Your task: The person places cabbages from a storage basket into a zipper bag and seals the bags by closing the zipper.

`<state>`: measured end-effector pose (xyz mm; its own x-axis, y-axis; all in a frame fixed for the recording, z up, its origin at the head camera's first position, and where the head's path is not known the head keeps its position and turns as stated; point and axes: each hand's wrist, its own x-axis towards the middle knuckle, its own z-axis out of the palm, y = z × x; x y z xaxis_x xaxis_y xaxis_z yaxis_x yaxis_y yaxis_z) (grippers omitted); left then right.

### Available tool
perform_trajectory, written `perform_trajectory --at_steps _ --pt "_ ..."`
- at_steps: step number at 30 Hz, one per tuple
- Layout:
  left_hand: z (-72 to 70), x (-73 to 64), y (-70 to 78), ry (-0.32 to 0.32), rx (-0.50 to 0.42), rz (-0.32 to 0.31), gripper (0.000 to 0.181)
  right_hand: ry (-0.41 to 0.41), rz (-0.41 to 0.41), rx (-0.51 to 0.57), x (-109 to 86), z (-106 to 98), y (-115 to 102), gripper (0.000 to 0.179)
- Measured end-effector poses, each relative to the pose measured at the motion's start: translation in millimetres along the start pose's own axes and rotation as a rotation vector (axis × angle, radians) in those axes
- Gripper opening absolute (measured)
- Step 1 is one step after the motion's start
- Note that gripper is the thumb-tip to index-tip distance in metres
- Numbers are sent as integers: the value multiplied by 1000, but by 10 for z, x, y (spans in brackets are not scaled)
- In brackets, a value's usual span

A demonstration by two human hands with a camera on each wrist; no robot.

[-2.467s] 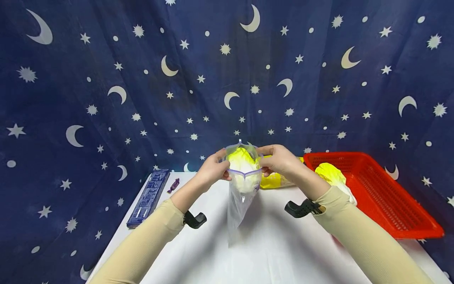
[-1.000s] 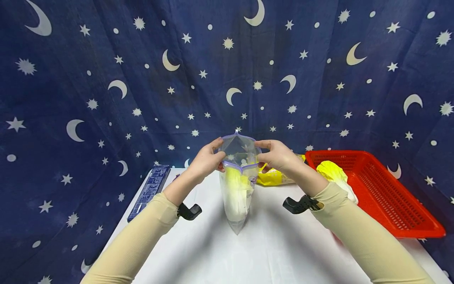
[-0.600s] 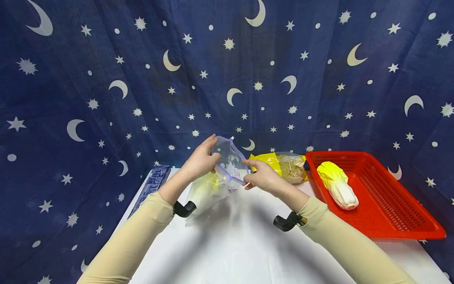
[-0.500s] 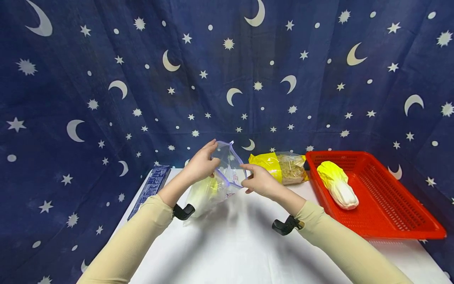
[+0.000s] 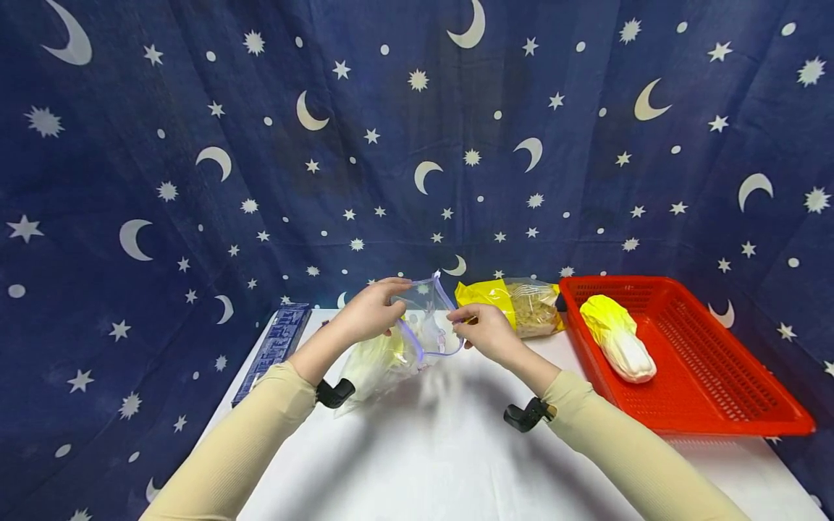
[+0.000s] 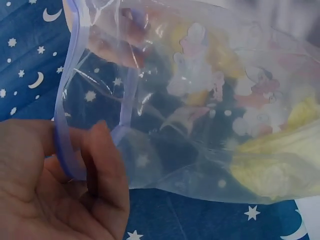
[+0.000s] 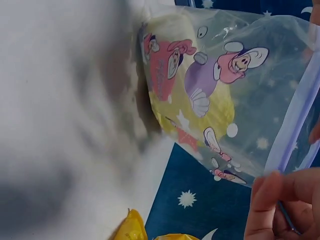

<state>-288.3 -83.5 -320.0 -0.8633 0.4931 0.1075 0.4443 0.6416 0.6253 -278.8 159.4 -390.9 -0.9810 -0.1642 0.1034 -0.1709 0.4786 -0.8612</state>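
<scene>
In the head view a clear zip bag (image 5: 426, 329) with a purple zip rim leans over to the left, its mouth gaping between the two hands. A yellow-and-white napa cabbage (image 5: 381, 358) lies deep in the bag. The left hand (image 5: 373, 311) pinches the left side of the rim between thumb and fingers. At the right side of the rim, the right hand (image 5: 487, 331) pinches the edge. Cartoon figures are printed on the bag (image 7: 215, 95) in the right wrist view. The left arm covers part of the bag's lower end.
A red plastic basket (image 5: 717, 340) holding another napa cabbage (image 5: 615, 336) stands at the right. Behind the right hand lies a yellow food package (image 5: 511, 304). A flat blue packet (image 5: 276, 347) is at the table's left edge, and a blue patterned curtain (image 5: 365, 181) hangs behind.
The cabbage has slid from the bag's mouth down inside. The bag has tipped from upright to leaning left, and both hands have moved left and lower while gripping its rim.
</scene>
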Motion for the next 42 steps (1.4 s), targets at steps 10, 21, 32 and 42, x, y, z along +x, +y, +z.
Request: perform_trajectory --at_steps 10,21,32,42 --pt "-14 77 80 -24 280 -39 53 -26 -36 -27 5 21 31 61" --pt "18 93 171 -63 325 -46 63 -16 -67 -77 -18 23 20 62" --pt "78 84 104 -126 -127 -78 77 -40 -8 -37 -9 -24 116 70" --pt "188 69 -18 -113 -247 14 73 -51 22 5 -36 -103 201 71"
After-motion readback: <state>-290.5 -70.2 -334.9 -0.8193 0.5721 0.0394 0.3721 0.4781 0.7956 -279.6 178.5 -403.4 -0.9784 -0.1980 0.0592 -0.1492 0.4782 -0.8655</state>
